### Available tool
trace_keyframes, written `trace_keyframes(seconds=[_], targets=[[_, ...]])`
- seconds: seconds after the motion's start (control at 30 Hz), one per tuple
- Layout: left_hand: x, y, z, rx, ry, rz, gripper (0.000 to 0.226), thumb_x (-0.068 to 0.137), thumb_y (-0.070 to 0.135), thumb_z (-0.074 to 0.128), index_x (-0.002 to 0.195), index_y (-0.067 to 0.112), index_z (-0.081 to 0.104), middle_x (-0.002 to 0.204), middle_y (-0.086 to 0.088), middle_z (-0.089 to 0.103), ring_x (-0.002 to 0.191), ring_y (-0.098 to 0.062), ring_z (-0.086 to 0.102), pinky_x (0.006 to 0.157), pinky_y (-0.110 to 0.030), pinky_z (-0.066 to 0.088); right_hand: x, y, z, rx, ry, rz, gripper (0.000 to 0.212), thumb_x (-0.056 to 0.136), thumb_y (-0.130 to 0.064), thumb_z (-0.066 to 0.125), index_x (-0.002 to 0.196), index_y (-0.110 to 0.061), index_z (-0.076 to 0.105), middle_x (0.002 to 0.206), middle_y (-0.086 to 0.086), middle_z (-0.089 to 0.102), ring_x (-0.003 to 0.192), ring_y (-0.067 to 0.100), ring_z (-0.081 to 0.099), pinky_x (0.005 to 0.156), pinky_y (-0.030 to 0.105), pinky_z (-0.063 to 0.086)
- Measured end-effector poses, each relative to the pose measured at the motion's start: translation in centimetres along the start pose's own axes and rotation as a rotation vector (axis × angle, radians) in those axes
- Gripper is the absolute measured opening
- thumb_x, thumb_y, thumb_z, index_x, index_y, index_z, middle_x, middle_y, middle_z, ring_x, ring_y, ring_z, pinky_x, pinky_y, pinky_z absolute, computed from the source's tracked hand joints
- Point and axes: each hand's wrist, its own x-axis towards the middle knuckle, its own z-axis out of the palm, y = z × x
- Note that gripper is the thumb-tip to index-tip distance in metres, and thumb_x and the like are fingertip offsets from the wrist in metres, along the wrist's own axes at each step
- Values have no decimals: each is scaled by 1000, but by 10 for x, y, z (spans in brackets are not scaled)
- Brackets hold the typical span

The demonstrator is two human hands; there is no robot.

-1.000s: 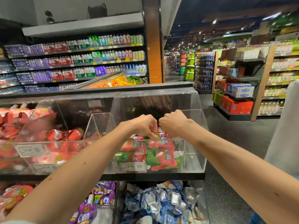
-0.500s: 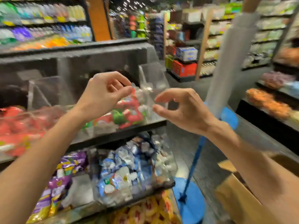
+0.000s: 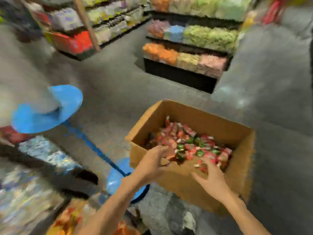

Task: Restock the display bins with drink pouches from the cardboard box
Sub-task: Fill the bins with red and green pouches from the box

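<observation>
The picture is smeared by motion. An open cardboard box [image 3: 237, 167] stands on the floor at lower right, filled with red and green drink pouches [image 3: 189, 141]. My left hand [image 3: 152, 163] reaches over the box's near left wall with fingers spread, empty, its fingertips at the pouches. My right hand [image 3: 211, 177] hovers over the near side of the box, fingers spread above the pouches, holding nothing. The display bins [image 3: 39, 155] lie blurred at the left edge.
A blue stand with a round top [image 3: 50, 112] and a blue base [image 3: 118, 180] rises between the bins and the box. Shelves of coloured goods [image 3: 186, 53] line the far side of the grey floor. Something grey and blurred covers the upper left.
The view has swung from the clear bins down and right to the box. Both hands let go of the pouches in the bin, opened, and now reach into the box.
</observation>
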Motion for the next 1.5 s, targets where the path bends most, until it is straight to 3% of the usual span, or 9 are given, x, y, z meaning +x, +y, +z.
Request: trace_keyframes(seconds=[0.1, 0.27, 0.37, 0.5, 0.67, 0.77, 1.07, 1.23, 1.5], targets=[[66, 7, 71, -76, -214, -68, 35, 85, 27, 66, 111, 4, 71, 108, -8, 72, 98, -19, 66, 87, -37, 51, 29, 74, -3, 175, -48, 237, 78, 85, -34, 76, 148, -20, 32, 128, 0, 57, 122, 25, 56, 98, 38, 46], [131, -10, 150, -19, -440, -322, 29, 89, 27, 71, 115, 13, 68, 107, -5, 71, 103, -20, 67, 83, -25, 47, 82, 194, 36, 319, -106, 468, 82, 70, -50, 71, 140, -30, 33, 125, -3, 60, 113, 28, 62, 87, 44, 54], [159, -29, 185, -39, -506, -439, 32, 87, 27, 73, 115, 13, 67, 96, -1, 67, 91, -16, 66, 64, -14, 43, 105, 199, 35, 330, -22, 610, 58, 73, -39, 74, 122, -21, 51, 107, 4, 66, 99, 28, 64, 79, 35, 50], [208, -39, 230, -63, -599, -483, 42, 90, 28, 71, 127, 12, 59, 115, -7, 67, 103, -23, 64, 78, -25, 47, 135, 184, 25, 518, 124, 793, 34, 74, -35, 76, 101, -20, 63, 98, 0, 70, 92, 24, 66, 78, 32, 53], [263, -65, 292, 2, -614, -417, 73, 81, 39, 78, 141, 26, 39, 132, -10, 58, 121, -33, 56, 97, -46, 50, 176, 220, 41, 705, 206, 1071, 40, 65, -36, 75, 99, -17, 65, 101, 6, 73, 89, 26, 71, 83, 46, 60], [284, -82, 323, 122, -664, -317, 90, 82, 45, 74, 152, 30, 19, 149, -13, 36, 131, -39, 46, 102, -51, 46, 202, 226, 42, 685, 262, 1116, 50, 79, -29, 70, 125, -18, 54, 123, 3, 65, 106, 28, 66, 95, 49, 54], [308, -101, 402, 466, -658, 175, 112, 88, 36, 70, 153, 32, -21, 164, -19, -8, 150, -40, 4, 116, -51, 26, 265, 272, 52, 497, 346, 1182, 81, 93, -45, 61, 156, -16, 19, 159, 9, 32, 142, 31, 38, 115, 46, 36], [310, -103, 416, 546, -594, 216, 98, 96, 22, 58, 147, 23, -25, 161, -28, -2, 148, -46, 11, 113, -53, 30, 278, 272, 54, 322, 367, 1174, 69, 94, -39, 65, 143, -4, 34, 146, 17, 45, 133, 35, 47, 105, 39, 40], [321, -114, 390, 415, -493, 211, 61, 84, 19, 74, 137, 10, 45, 103, -17, 69, 99, -36, 65, 80, -45, 53, 280, 262, 56, 339, 375, 1119, 66, 91, -45, 66, 134, -1, 42, 138, 20, 51, 127, 36, 50, 103, 41, 42]])
